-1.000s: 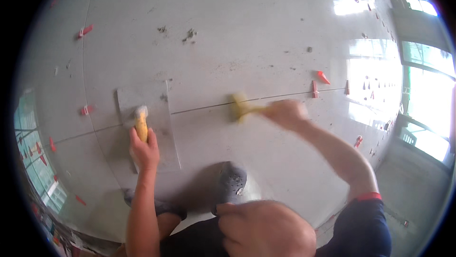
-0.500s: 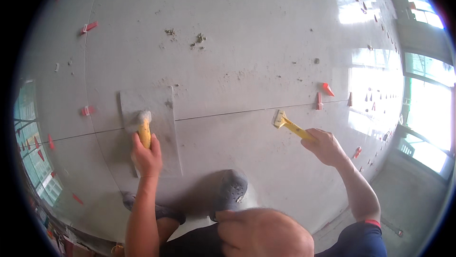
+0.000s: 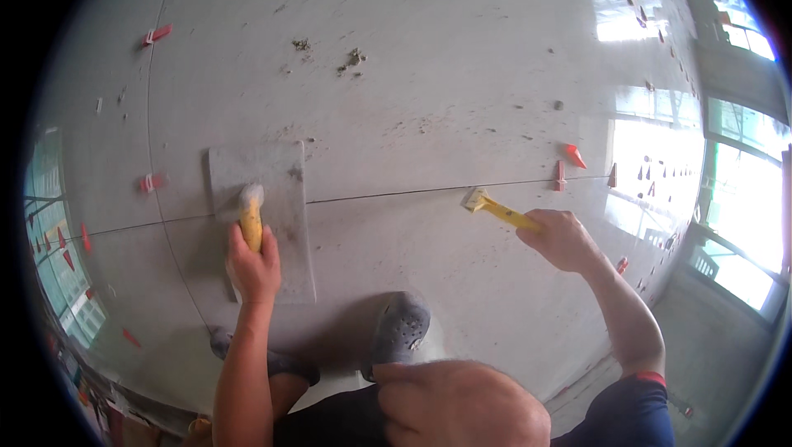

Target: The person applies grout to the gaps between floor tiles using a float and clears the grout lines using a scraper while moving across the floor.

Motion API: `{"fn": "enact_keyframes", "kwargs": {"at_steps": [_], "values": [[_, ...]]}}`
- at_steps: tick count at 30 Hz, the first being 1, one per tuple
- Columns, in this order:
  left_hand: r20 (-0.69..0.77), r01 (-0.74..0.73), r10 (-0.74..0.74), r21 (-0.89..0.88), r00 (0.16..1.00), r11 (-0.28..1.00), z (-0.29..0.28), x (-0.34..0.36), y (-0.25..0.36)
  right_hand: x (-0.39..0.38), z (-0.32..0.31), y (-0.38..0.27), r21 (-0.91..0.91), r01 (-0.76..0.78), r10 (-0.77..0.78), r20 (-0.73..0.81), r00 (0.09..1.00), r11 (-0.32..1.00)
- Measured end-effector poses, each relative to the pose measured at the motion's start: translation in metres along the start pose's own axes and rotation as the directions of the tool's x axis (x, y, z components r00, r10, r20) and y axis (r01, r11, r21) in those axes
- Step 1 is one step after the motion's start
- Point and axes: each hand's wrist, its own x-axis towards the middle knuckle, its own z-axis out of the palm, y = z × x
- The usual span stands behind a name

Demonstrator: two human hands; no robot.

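Knee: a bare knee (image 3: 462, 402) fills the lower middle of the view, nearest the camera; dark shorts below it run off the bottom edge.
Shoes: a grey perforated clog (image 3: 402, 330) stands on the tile just above the knee; a second one (image 3: 272, 358) is half hidden behind the left forearm.
Left hand: the left hand (image 3: 252, 267) is wrapped in a closed fist round the yellow handle of a trowel (image 3: 252, 214); fingers pressed together, thumb side hard to make out.
Trowel: its flat grey blade lies face down on the floor tile (image 3: 429, 100), straddling the joint; the blade's lower corner is covered by the hand.
Right hand: the right hand (image 3: 563, 240) is curled shut round the yellow handle of a scraper (image 3: 497, 209); only the knuckles show, fingertips hidden under the palm.
Scraper: its head rests on the grout line (image 3: 388, 193), tip touching the joint, well apart from the trowel.
Change, scraper: a second ago the head sat near the middle of the joint, close to the trowel; half a second ago it was far to the right; now it is at much the same spot, right arm drawn back.
Change, trowel: same place and same grip in all three moments.
Floor farther off: red levelling wedges (image 3: 575, 156) sit along the joints; small clumps of mortar (image 3: 355, 59) lie on the tile beyond.
Unclear: bright window glare at right washes out the floor there; the left rim is bent and blurred.
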Motion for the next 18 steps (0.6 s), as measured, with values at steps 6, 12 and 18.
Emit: {"fn": "enact_keyframes", "kwargs": {"at_steps": [6, 12, 18], "values": [[0.032, 0.073, -0.073, -0.002, 0.997, 0.997, 0.001, 0.0, 0.007, 0.035, -0.027, 0.009, -0.141, 0.137, -0.125, 0.089, 0.988, 0.981], [0.051, 0.113, -0.114, 0.03, 0.992, 0.993, 0.001, 0.005, 0.01, 0.051, -0.066, -0.05, -0.22, 0.071, -0.011, 0.263, 0.965, 0.973], [0.064, 0.105, -0.104, -0.015, 0.993, 0.994, -0.001, 0.004, 0.011, 0.07, -0.083, -0.067, -0.352, 0.058, 0.063, 0.323, 0.944, 0.934]]}}
